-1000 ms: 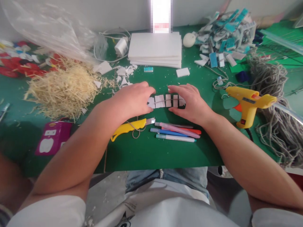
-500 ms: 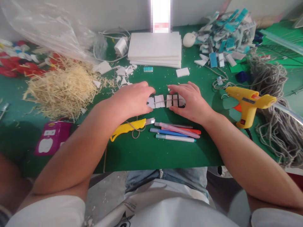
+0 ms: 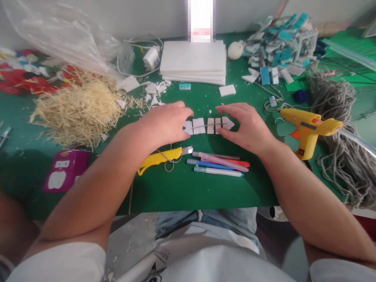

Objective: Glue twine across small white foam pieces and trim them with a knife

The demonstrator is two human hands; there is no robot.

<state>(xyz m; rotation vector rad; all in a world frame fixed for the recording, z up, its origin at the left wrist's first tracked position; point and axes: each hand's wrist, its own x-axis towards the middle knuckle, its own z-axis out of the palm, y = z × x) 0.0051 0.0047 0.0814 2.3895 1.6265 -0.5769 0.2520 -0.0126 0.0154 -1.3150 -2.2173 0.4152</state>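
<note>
A row of small white foam-like pieces [image 3: 199, 126] lies on the green table, with a thin grey cord [image 3: 205, 125] running along its middle. There is a gap near the row's centre, and its right end piece [image 3: 227, 123] is pointed. Around the left end, my left hand [image 3: 173, 122] has thumb and fingers closed on the end piece, which they partly hide. My right hand [image 3: 245, 124] is open beside the pointed piece, thumb and fingers apart. Below the row lie a yellow utility knife [image 3: 160, 158] and several pens [image 3: 219, 169].
A yellow glue gun [image 3: 308, 127] stands at the right by grey yarn [image 3: 335, 102]. White sheets [image 3: 192, 60] are stacked at the back, with a pile of white and blue scraps [image 3: 283, 43] to their right. Straw [image 3: 76, 109] and a purple box [image 3: 66, 170] are at the left.
My right hand has let go of the row and moved slightly right, uncovering the pointed end piece. The gap in the row has narrowed a little. My left hand stays in place.
</note>
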